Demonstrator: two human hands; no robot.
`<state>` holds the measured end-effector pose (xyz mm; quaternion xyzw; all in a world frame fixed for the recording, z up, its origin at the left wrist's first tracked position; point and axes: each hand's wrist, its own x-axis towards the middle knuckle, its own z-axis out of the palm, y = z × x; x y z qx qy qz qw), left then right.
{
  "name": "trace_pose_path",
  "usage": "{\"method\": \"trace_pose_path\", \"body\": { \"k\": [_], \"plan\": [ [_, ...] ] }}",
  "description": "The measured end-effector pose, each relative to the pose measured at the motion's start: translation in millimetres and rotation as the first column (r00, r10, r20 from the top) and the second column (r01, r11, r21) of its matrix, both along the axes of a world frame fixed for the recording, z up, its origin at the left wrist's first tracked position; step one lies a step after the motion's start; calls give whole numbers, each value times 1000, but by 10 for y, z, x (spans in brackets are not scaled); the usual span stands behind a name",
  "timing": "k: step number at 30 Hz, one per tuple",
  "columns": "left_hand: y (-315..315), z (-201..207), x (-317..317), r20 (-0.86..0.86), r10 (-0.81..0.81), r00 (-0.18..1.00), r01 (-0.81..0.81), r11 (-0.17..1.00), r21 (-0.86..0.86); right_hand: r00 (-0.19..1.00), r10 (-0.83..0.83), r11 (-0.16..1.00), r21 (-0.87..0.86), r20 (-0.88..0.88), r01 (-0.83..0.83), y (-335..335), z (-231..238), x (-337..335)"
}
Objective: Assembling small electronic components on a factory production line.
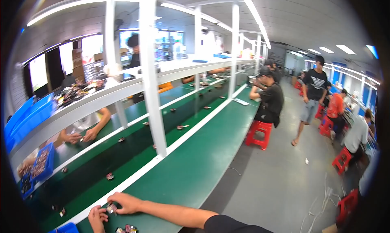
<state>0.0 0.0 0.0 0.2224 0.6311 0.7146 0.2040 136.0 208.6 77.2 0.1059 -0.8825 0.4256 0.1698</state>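
Observation:
A small shiny silver part with dark bits (111,208) is between my two hands, just above the green bench at the lower left. My right hand (125,202) reaches in from the right, its thumb and fingers closed on the part. On the other side, my left hand (97,218) has curled fingers pressed against the part's near-left edge. The exact kind of part is too small to tell. Close below my hands lie several similar silver, dark and pinkish parts (129,229). A blue bin (67,228) stands to the left, cut by the picture's rim.
A dark green conveyor belt (134,156) carrying scattered small parts runs beyond the white rail (134,172). A white post (151,78) and shelf rise above it. Across it, another person's hands (87,136) work beside a blue tray (42,163). Ahead, a seated person (270,97) occupies a red stool.

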Motion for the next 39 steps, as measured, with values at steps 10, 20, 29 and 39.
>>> {"method": "trace_pose_path", "body": {
  "k": [10,20,29,39],
  "plan": [
    [-146,1166,106,28,-161,987,163,983,-87,934,207,978,84,-291,-190,-309,311,-458],
    [-153,990,-73,171,-88,981,75,994,81,969,-63,994,67,-240,82,-465,340,-583],
    [-207,1072,64,180,-195,964,178,978,106,956,-83,965,218,-283,148,-497,378,-505],
    [-251,1052,-22,188,-228,955,216,973,84,935,-102,952,241,-341,192,-651,450,-584]
  ]
}}
